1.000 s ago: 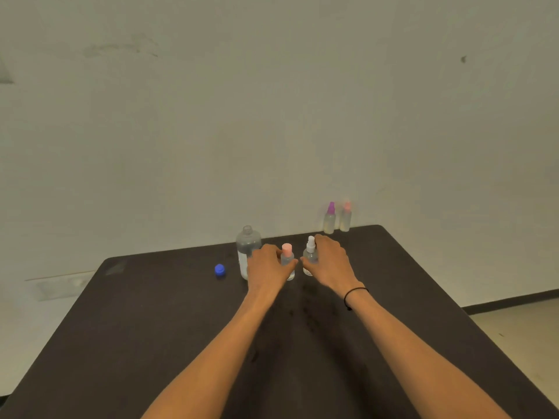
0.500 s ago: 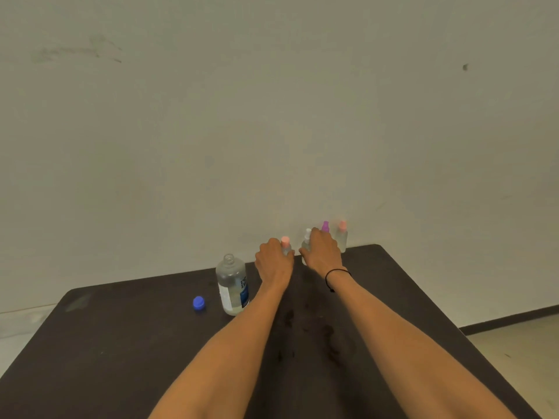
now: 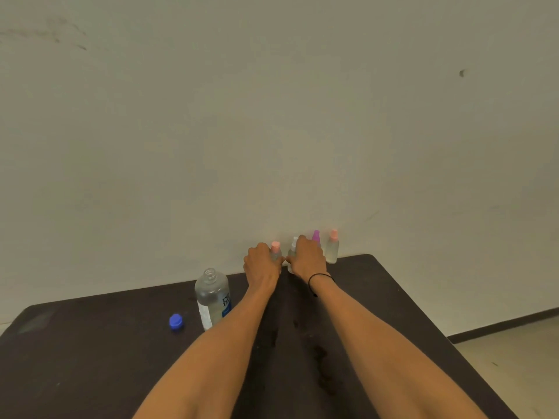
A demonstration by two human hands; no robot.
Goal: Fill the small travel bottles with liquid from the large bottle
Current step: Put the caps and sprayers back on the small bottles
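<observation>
Left hand [image 3: 262, 263] grips the small pink-capped clear travel bottle [image 3: 275, 251] | right hand [image 3: 306, 257] grips the white-spray-topped one [image 3: 293, 252], both at the dark surface [image 3: 90, 358] back edge, likely parked as filled | large clear bottle [image 3: 212, 297] stands uncapped for pouring, blue cap [image 3: 176, 322] beside it

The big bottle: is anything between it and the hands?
No object stands between. The big bottle stands uncapped beside the left forearm, its blue cap on its far side. The left hand and right hand each hold a small bottle farther back.
</observation>
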